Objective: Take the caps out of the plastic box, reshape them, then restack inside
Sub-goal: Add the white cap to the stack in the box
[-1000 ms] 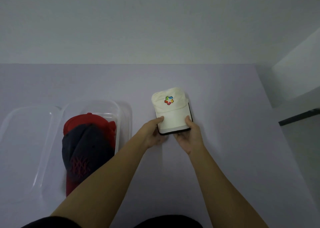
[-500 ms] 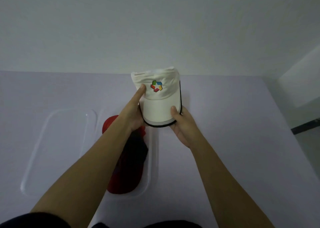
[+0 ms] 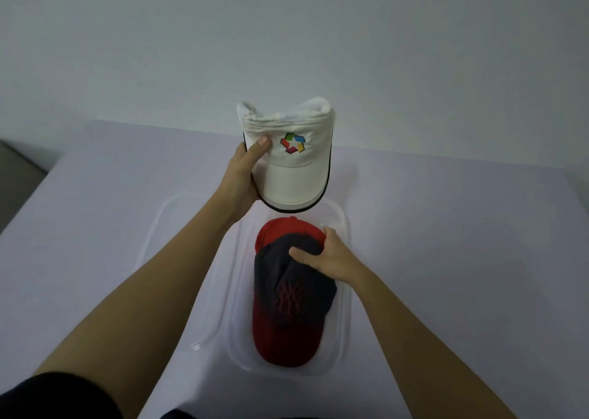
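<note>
My left hand (image 3: pixel 241 176) holds a white cap (image 3: pixel 294 167) with a coloured logo up in the air, gripping its left side, thumb on the crown. Its brim points down toward me, above the far end of a clear plastic box (image 3: pixel 345 230). Inside the box lies a dark navy cap (image 3: pixel 287 275) with a red logo and a red brim, stacked on a red cap (image 3: pixel 287 230). My right hand (image 3: pixel 328 256) rests on the navy cap's crown, fingers pressing into the fabric.
The box's clear lid (image 3: pixel 165 227) lies flat just left of the box, partly under my left forearm. Everything sits on a pale lilac table (image 3: pixel 462 227) against a white wall. The table's left edge drops off at the far left.
My right hand let go of the white cap and dropped onto the navy cap in the box. The left hand alone now holds the white cap, raised over the box.
</note>
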Demonstrator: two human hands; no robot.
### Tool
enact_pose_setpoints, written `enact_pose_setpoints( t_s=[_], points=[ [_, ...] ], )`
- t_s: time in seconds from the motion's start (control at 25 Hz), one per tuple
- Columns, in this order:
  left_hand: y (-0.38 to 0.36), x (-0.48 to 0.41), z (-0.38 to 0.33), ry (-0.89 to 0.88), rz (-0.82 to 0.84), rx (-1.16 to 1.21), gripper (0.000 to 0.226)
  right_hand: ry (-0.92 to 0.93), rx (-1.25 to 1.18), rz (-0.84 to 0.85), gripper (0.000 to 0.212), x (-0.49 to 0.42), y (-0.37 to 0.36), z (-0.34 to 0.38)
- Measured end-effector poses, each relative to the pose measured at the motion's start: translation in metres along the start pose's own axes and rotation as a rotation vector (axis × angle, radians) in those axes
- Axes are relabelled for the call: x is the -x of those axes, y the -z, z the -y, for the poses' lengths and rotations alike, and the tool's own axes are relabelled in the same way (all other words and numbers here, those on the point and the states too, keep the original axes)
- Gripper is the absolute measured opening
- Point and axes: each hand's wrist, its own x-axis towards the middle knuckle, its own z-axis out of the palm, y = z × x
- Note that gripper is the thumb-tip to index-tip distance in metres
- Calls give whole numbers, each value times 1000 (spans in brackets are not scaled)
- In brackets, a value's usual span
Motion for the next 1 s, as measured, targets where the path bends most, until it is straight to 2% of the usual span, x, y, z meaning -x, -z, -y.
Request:
enact_pose_setpoints(
  t_s=[0.08, 0.12, 0.24, 0.28, 0.36, 0.52, 0.8, 1.0],
  points=[
    [10, -5, 0, -12, 7, 33, 79, -32, 67, 23, 140, -7, -2, 5],
    [12, -7, 1, -8, 12, 43, 82, -38, 82, 25, 139, -8, -2, 7],
    [18, -15, 8, 2, 20, 26, 94, 31, 209, -4, 102, -6, 0, 14],
    [19, -18, 12, -6, 21, 11, 95, 59, 289, -3, 99, 0, 0, 15],
    [20, -23, 22, -17, 20, 18, 95, 125, 445, 1, 100, 13, 0, 17],
    [24, -31, 36, -7, 31, 88, 99, 205, 562, -6, 93, 40, 4, 20],
    [24, -34, 71, 142, 162, -63, 103, 316, 688, 32, 96, 33, 2, 10],
    [28, -20, 94, 274, 205, -75, 78, 329, 676, -2, 101, 31, 1, 6]
  ],
)
